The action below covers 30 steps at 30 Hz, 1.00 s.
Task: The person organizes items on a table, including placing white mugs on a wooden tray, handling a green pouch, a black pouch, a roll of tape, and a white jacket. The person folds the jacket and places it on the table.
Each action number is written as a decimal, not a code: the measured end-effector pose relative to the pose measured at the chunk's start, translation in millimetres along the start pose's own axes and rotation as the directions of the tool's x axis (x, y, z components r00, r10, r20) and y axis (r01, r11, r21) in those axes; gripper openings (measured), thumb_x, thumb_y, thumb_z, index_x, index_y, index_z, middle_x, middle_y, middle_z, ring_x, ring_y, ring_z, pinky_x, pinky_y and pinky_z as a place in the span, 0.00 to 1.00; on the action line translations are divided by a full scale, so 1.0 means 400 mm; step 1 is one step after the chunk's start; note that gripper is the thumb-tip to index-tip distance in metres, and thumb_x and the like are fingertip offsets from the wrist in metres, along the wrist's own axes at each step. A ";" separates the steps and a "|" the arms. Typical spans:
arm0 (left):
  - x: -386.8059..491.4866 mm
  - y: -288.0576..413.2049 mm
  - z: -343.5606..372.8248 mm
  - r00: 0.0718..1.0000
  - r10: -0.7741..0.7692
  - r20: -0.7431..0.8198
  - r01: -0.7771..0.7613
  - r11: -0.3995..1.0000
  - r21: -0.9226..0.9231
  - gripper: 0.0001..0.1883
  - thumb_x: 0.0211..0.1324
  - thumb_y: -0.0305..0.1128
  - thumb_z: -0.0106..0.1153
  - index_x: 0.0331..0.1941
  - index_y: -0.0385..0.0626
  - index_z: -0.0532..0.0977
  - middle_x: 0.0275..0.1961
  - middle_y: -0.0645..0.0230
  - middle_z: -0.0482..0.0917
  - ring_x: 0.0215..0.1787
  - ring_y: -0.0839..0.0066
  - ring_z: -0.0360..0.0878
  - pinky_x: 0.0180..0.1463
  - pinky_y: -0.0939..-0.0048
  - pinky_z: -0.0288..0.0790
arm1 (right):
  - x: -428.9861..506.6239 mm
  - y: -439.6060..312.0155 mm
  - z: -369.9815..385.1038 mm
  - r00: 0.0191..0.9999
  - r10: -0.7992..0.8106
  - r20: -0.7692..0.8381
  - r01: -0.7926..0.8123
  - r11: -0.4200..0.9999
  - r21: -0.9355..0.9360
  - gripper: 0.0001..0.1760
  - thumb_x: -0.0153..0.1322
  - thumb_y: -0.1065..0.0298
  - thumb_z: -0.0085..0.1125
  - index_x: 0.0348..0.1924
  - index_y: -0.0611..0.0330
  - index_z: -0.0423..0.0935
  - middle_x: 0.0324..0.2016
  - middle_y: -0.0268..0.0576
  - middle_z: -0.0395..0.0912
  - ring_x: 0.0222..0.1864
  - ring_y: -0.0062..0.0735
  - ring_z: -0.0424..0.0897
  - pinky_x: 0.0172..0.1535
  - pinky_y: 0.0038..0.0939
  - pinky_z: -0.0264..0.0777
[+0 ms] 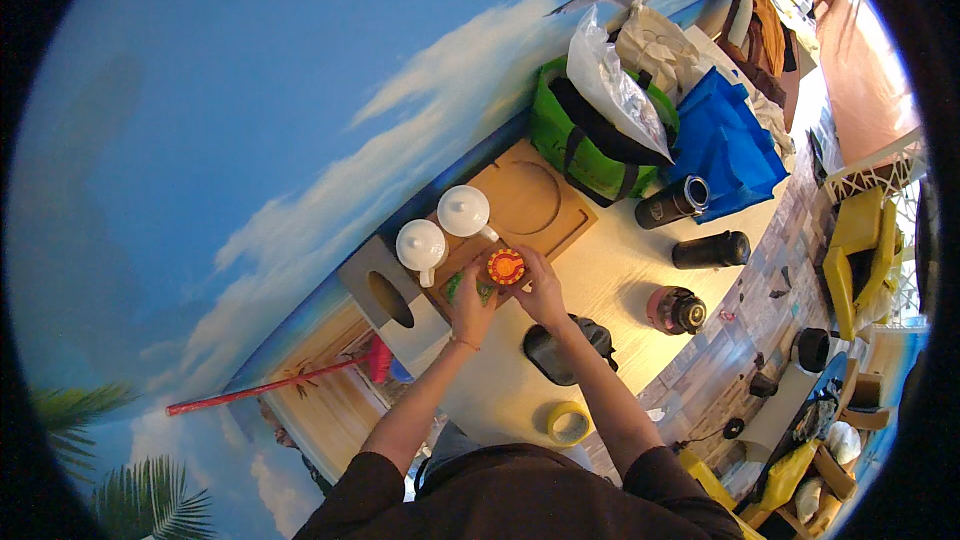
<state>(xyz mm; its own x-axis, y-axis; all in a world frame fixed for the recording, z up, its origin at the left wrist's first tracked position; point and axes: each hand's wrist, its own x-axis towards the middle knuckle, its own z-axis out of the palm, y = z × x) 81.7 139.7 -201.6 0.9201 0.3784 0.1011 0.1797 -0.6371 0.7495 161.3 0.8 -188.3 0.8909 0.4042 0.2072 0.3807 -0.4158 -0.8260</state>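
Note:
A round red-and-yellow container [506, 267], seen from its top, is held between both hands over the wooden tray [574, 229]. My right hand [541, 292] grips its right side. On the other side, the fingers of my left hand [472, 301] rest against it. Under the left hand shows part of a green patterned thing [453, 285]; the hand hides most of it. Two white lidded cups, a nearer one [420, 244] and a farther one [463, 211], stand at the tray's left side, with their handles towards me.
A grey tissue box [360, 270] borders the tray. A green bag [551, 124] and a blue bag [724, 150] stand at the back right. Two dark tumblers [660, 208] [709, 250], a pinkish flask [667, 310], a black case [546, 354] and a yellow tape roll [555, 424] occupy the table.

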 end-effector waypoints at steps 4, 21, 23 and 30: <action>-0.053 0.019 -0.023 0.993 -0.087 0.080 0.065 0.967 0.246 0.32 0.53 0.24 0.64 0.63 0.41 0.65 0.66 0.48 0.66 0.67 0.46 0.67 0.63 0.53 0.70 | 0.017 0.015 0.004 0.980 0.095 0.174 -0.097 0.995 0.004 0.39 0.58 0.81 0.67 0.62 0.55 0.68 0.53 0.52 0.76 0.55 0.54 0.77 0.54 0.40 0.75; -0.147 0.011 -0.072 0.946 0.194 0.260 -0.198 0.980 -0.014 0.17 0.56 0.22 0.58 0.51 0.42 0.74 0.58 0.50 0.72 0.70 0.45 0.63 0.68 0.52 0.65 | -0.319 0.054 -0.134 0.984 0.174 0.035 -0.149 0.914 -0.377 0.27 0.62 0.59 0.73 0.53 0.54 0.78 0.46 0.46 0.77 0.48 0.47 0.76 0.49 0.43 0.72; -0.236 -0.005 -0.047 0.878 0.291 0.381 -0.268 0.957 -0.114 0.15 0.56 0.24 0.59 0.48 0.42 0.75 0.58 0.52 0.74 0.69 0.47 0.65 0.67 0.53 0.66 | -0.398 0.041 -0.172 0.976 0.140 0.169 -0.042 0.875 -0.483 0.27 0.60 0.55 0.73 0.52 0.43 0.80 0.48 0.43 0.75 0.51 0.50 0.72 0.50 0.45 0.69; -0.476 0.156 0.053 0.290 0.583 0.759 -0.610 0.724 -0.323 0.09 0.55 0.29 0.63 0.40 0.43 0.81 0.74 0.56 0.60 0.77 0.48 0.52 0.73 0.53 0.62 | -0.515 0.223 -0.266 0.922 0.271 -0.276 -0.372 0.814 -0.447 0.15 0.61 0.79 0.62 0.41 0.59 0.78 0.38 0.51 0.72 0.45 0.57 0.72 0.46 0.48 0.70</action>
<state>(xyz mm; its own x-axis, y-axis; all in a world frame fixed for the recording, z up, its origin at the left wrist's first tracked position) -74.7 13.6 -187.7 0.6360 -0.7711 -0.0299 -0.5432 -0.4749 0.6924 38.0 -206.4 -248.9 0.9930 0.0351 0.1124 0.0885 -0.8526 -0.5150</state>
